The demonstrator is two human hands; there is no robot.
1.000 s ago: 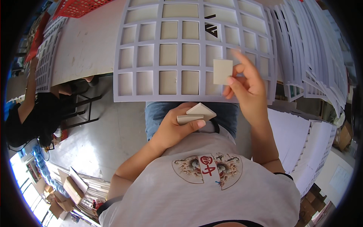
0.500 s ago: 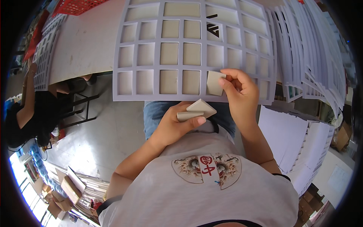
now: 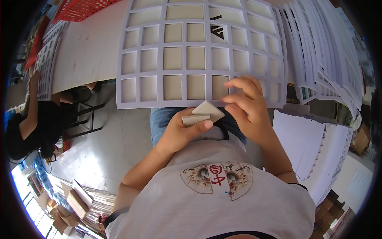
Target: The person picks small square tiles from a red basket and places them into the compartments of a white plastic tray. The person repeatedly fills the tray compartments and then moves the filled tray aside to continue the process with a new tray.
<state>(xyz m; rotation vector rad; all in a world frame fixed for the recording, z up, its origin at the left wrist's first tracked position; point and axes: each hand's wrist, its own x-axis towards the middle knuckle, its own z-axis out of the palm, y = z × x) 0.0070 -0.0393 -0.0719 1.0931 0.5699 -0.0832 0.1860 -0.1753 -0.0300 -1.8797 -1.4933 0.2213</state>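
My left hand point(image 3: 184, 129) is closed around a few beige square tiles point(image 3: 207, 110), held just off the near edge of a white grid board point(image 3: 159, 104). My right hand point(image 3: 248, 107) has its fingers apart and holds nothing. Its fingertips are beside a beige tile point(image 3: 219, 87) that lies in a near-row pocket of the board. To the left of that pocket, two neighbouring near-row pockets hold similar tiles, and more fill the same two columns farther back. Other pockets look white inside. A black printed mark point(image 3: 217, 32) shows in the board's far middle part.
Many white grid boards point(image 3: 318, 55) stand stacked at the right. A red plastic basket point(image 3: 81, 10) sits at the far left of the white table point(image 3: 85, 47). Another person point(image 3: 30, 127) works at the left beside a dark metal stand point(image 3: 85, 117). Cardboard boxes point(image 3: 65, 217) lie lower left.
My right hand has let go of a tile, which now lies in the near-row pocket, and has drawn back a little toward me with fingers opened. The board has shifted slightly left.
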